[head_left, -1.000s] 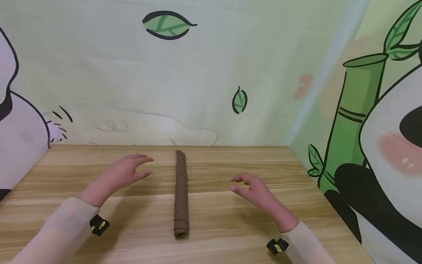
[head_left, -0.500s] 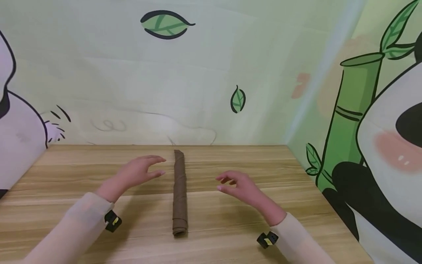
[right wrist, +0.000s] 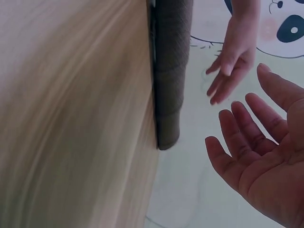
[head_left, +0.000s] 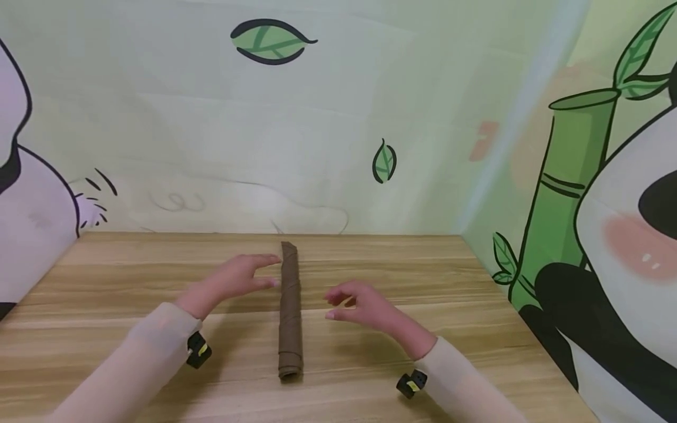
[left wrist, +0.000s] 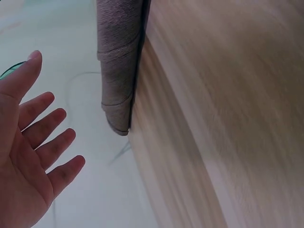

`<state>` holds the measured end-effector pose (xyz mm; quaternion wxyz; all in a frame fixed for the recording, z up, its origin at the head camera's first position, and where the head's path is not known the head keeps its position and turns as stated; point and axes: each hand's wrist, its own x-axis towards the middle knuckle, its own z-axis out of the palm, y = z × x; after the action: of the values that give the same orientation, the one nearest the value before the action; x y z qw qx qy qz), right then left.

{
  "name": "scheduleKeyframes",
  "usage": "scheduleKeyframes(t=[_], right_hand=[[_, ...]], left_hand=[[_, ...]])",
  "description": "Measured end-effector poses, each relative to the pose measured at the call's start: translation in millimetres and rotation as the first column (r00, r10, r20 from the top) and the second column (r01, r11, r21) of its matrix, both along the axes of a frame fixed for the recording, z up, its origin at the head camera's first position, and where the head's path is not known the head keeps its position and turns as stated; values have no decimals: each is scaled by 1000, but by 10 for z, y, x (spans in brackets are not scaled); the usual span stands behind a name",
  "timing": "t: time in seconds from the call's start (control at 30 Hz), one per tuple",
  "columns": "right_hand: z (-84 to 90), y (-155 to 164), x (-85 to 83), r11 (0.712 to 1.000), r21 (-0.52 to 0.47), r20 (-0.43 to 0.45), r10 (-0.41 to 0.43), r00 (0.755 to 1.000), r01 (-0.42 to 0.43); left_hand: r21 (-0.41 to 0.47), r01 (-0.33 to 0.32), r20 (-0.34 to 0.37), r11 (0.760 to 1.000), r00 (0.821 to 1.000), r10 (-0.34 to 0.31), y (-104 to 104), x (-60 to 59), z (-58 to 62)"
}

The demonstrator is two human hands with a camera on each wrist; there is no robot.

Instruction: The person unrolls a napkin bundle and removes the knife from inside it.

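Note:
A rolled-up brown cloth (head_left: pixel 290 317) lies lengthwise on the wooden table, its coiled end toward me. My left hand (head_left: pixel 238 277) hovers just left of its far half, the fingertips beside the roll in the head view. On the other side my right hand (head_left: pixel 362 302) is held above the table, a short gap from the roll, fingers loosely bent. Both wrist views show the palms with nothing in them; the roll (left wrist: pixel 118 61) appears apart from the left fingers (left wrist: pixel 50 126), and the same roll (right wrist: pixel 171 71) stands apart from the right fingers (right wrist: pixel 232 137).
The wooden table (head_left: pixel 381 258) ends at a pale green wall (head_left: pixel 317 117) painted with leaves. On the right is a side wall with a painted bamboo stalk (head_left: pixel 568 176) and panda. A small black camera with a yellow mark sits at each wrist (head_left: pixel 198 350).
Both hands have moved inward toward the brown roll, the left one going right and the right one going left. The roll itself stays in place.

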<state>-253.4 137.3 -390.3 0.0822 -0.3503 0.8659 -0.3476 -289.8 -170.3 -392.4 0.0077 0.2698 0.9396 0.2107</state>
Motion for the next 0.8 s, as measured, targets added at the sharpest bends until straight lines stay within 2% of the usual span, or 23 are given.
scheduleKeyframes(t=[0.17, 0.4, 0.6, 0.8], right_hand=[[-74, -113, -21, 998, 42, 21, 35, 999, -36], [-118, -233, -25, 997, 69, 44, 41, 998, -44], [-181, -336, -64, 993, 96, 56, 65, 996, -70], [-233, -424, -102, 986, 134, 61, 87, 994, -94]], left_hand=[[-7, 33, 9, 999, 999, -33, 74, -50, -71], [-32, 24, 43, 999, 999, -23, 164, -95, -149], [-63, 49, 92, 997, 995, -43, 204, -153, -209], [-94, 80, 100, 992, 993, -70, 238, -221, -255]])
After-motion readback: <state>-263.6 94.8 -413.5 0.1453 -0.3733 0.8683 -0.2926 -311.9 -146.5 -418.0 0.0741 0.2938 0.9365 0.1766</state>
